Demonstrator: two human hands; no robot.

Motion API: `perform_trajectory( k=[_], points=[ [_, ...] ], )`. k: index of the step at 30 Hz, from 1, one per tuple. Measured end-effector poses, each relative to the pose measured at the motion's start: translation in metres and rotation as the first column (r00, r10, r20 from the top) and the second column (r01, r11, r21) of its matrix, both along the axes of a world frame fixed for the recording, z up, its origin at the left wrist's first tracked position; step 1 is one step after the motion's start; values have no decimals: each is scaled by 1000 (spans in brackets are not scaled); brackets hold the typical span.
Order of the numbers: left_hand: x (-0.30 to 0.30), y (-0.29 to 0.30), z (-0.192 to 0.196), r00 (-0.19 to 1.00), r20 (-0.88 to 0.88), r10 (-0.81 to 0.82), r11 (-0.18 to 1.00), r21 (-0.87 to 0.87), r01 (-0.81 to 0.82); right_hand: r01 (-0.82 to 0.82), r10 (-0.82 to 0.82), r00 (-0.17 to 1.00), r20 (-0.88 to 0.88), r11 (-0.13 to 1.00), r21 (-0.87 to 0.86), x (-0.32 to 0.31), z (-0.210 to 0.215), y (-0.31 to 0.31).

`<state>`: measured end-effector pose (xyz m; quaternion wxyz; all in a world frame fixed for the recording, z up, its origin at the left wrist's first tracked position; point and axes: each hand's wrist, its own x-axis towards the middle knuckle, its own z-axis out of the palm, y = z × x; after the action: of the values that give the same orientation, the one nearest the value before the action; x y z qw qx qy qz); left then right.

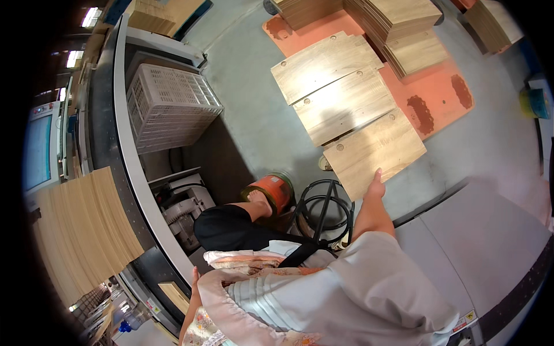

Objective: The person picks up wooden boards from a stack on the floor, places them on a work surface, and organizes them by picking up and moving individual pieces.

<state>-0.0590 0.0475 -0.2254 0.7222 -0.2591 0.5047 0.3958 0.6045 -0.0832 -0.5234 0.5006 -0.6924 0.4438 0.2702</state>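
Observation:
My right hand [376, 185] grips the near edge of a light wood-grain board [384, 147], with the thumb on top and the other fingers hidden beneath it. The board has round holes near its corners. Beyond it lie two similar boards, a middle one [346, 104] and a far one [323, 64], side by side and partly over a coral-coloured mat [441, 99]. My left hand [195, 277] is low at the left, beside the pale edge of a machine table [167, 230]. Only a small part of that hand shows, and its fingers are hard to make out.
Stacked boards [398, 23] stand on the mat. At left, a board stack [86, 225] sits on the machine table, with a white plastic crate [173, 104] beyond. An orange bucket [277, 193] and a black round-framed stool [323, 210] are close by. A grey cabinet [461, 236] stands right.

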Motion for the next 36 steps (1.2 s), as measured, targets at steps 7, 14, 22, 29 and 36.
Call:
perform_trajectory(
  k=[7,14,22,29,36],
  points=[
    [-6,5,15,998,9,59,998,-9,-59,-350,357,899,-254,934,75,14,-48,-6],
    [23,12,38,986,-62,155,987,-39,-158,-340,381,899,-215,917,207,23,-111,-34],
    [82,23,44,701,3,713,695,-135,-706,-232,265,951,-161,952,201,39,-63,5],
    [190,-7,83,-850,125,512,-715,-486,-502,-948,988,47,-146,-1,-318,3,-48,59],
    [217,-16,159,-585,-769,258,-174,-632,755,-954,764,-205,612,-295,50,-168,177,230]
  ],
)
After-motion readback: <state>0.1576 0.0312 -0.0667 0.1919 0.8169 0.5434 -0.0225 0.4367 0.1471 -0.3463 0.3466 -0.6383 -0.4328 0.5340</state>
